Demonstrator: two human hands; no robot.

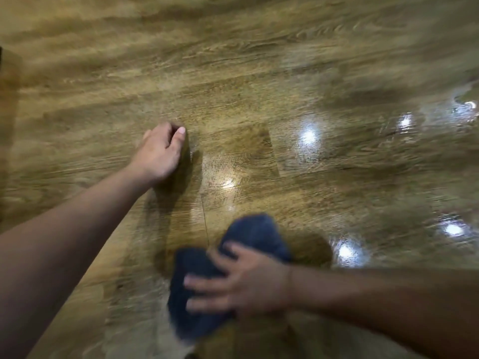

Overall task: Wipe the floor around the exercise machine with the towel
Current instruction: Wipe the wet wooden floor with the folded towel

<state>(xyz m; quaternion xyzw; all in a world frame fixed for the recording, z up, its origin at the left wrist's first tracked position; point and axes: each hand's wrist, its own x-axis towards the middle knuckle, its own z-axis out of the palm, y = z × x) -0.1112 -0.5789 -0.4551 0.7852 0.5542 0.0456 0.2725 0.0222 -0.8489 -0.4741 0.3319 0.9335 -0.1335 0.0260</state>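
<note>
A: Start at nine o'clock; what is the left hand (160, 151) doing?

B: It is planted on the wooden floor (233, 73) with the arm stretched out; the fingers look curled under, knuckles down, and it holds nothing; I judge it a prop for the body's weight, though blur keeps me from saying exactly how the fingers lie.

A: And moving right, toward six o'clock?

B: There lies the towel (197, 288), dark blue and bunched, flat on the boards; the right hand (248, 283) sits on top of it, coming in from four o'clock; its grip is spread, fingers splayed and fairly straight, pressing the cloth down rather than pinching it.

A: Further right?

B: From one to four o'clock the floor is glossy, with bright spots of reflected light; whether that shine is wetness or polish I cannot tell; the exercise machine is not in view.

A: So which step is this?

B: The wiping itself, I judge; the towel and the hand on it are smeared with motion blur, which fits a stroke under way.

A: What does the next move call for?

B: Steady downward pressure through the flat palm so the towel does not bunch or slip out; then shifting the propping hand to reach fresh boards.
</note>
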